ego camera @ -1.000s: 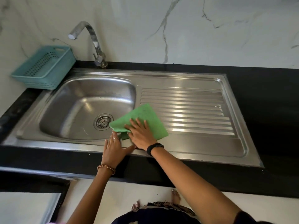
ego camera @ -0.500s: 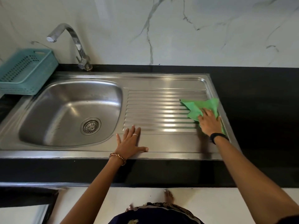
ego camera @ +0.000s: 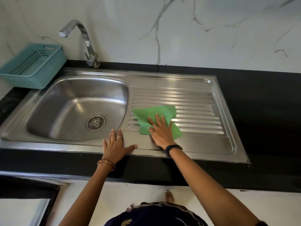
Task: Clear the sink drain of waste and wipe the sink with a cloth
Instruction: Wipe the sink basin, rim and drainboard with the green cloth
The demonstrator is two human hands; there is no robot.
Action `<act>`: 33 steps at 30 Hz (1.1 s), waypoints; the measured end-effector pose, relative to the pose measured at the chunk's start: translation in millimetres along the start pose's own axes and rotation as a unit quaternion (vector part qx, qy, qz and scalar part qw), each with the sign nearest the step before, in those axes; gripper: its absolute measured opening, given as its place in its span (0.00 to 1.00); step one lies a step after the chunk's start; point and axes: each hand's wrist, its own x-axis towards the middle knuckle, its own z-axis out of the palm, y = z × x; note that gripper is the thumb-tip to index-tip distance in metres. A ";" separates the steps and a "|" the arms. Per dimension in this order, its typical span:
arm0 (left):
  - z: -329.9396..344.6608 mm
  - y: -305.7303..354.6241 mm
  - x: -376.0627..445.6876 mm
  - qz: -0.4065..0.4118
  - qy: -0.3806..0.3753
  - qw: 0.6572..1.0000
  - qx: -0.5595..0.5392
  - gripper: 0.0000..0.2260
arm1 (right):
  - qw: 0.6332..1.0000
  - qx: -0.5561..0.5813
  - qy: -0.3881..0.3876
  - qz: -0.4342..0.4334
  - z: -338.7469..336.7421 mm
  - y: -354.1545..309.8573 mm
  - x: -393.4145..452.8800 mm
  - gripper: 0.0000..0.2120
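Steel sink (ego camera: 187, 82) set in dark desk (ego camera: 260, 101), drain (ego camera: 95, 122) looks clear; green cloth (ego camera: 156, 114) on ridged draining side, right of bowl, pressed under flat, spread right hand (ego camera: 160, 133); left hand (ego camera: 114, 146) open, empty, braced on near rim; risk: cloth bunching on ridges, leaving streaks.
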 end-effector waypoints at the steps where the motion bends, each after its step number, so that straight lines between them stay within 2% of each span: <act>1: -0.3 0.8 -1.4 -0.004 0.002 1.000 0.005 0.46 | 1.000 -0.006 -0.011 -0.026 4.3 -16.0 6.7 0.23; 6: -1.0 -0.1 -5.4 -0.014 0.006 1.000 0.014 0.42 | 0.986 -0.040 -0.039 -0.155 17.4 -57.2 6.4 0.23; 10: 3.9 6.2 -7.7 0.001 0.007 1.000 0.007 0.38 | 0.984 -0.025 -0.035 -0.175 14.9 -29.2 -21.2 0.23; 14: 12.3 35.8 -6.7 0.061 -0.020 0.998 0.004 0.43 | 0.994 0.018 -0.018 -0.104 1.4 25.2 -50.6 0.22; 19: 28.7 81.0 -10.1 0.192 -0.079 0.977 0.036 0.34 | 0.999 -0.030 0.026 0.033 -22.9 112.0 -71.3 0.24; 23: 37.1 86.6 -8.5 0.221 -0.093 0.967 0.086 0.30 | 0.980 -0.112 0.038 0.160 -48.0 180.3 -97.7 0.22; 26: 37.8 83.1 -6.2 0.226 -0.094 0.966 0.088 0.31 | 0.968 -0.194 0.014 0.162 -49.6 194.0 -116.5 0.22; 33: 36.5 66.9 -6.4 0.227 -0.075 0.970 0.055 0.31 | 0.966 -0.192 0.030 0.170 -38.1 166.1 -161.8 0.18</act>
